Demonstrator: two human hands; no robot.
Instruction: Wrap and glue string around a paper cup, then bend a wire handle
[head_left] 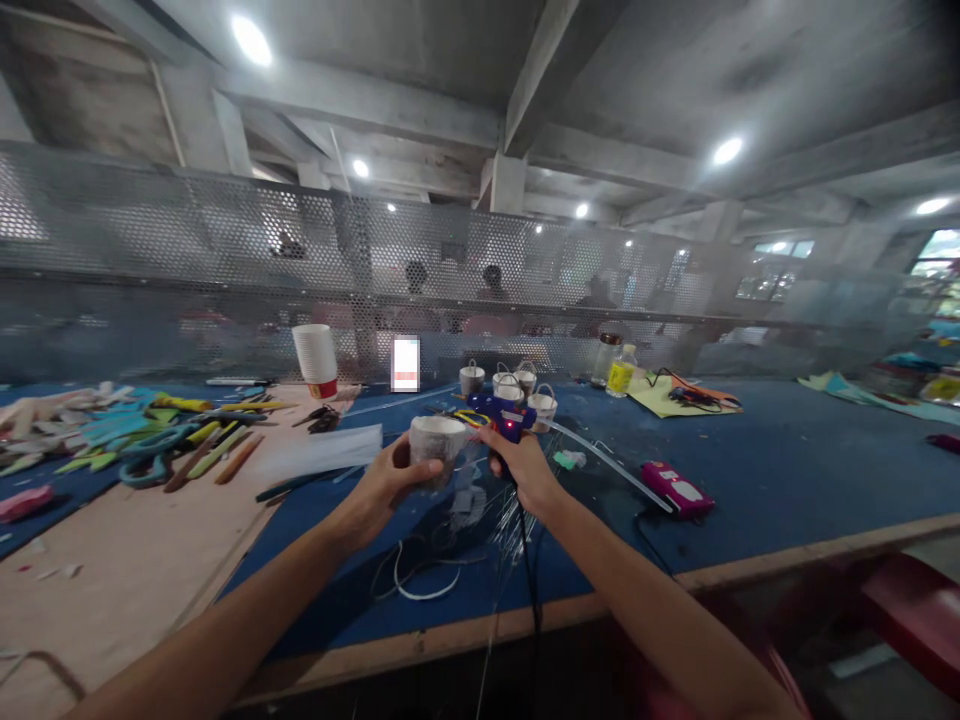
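My left hand [391, 482] is closed around a small white cup-shaped basket [437, 444], held above the blue table cover [750, 450]. My right hand [521, 462] grips a blue glue gun [501, 413] with a red light on it, its nozzle pointing at the rim of the cup. A black cord [529, 570] drops from the gun over the table's front edge. Behind the hands stand several small white baskets with wire handles [510, 382].
Scissors, coloured strips and tools [161, 435] lie at the left on a wooden board [120, 560]. A stack of paper cups [316, 361], two jars [615, 368], a pink box [676, 487] and white wire loops [420, 580] are on the table. A perforated metal screen [225, 250] stands behind, with people beyond it.
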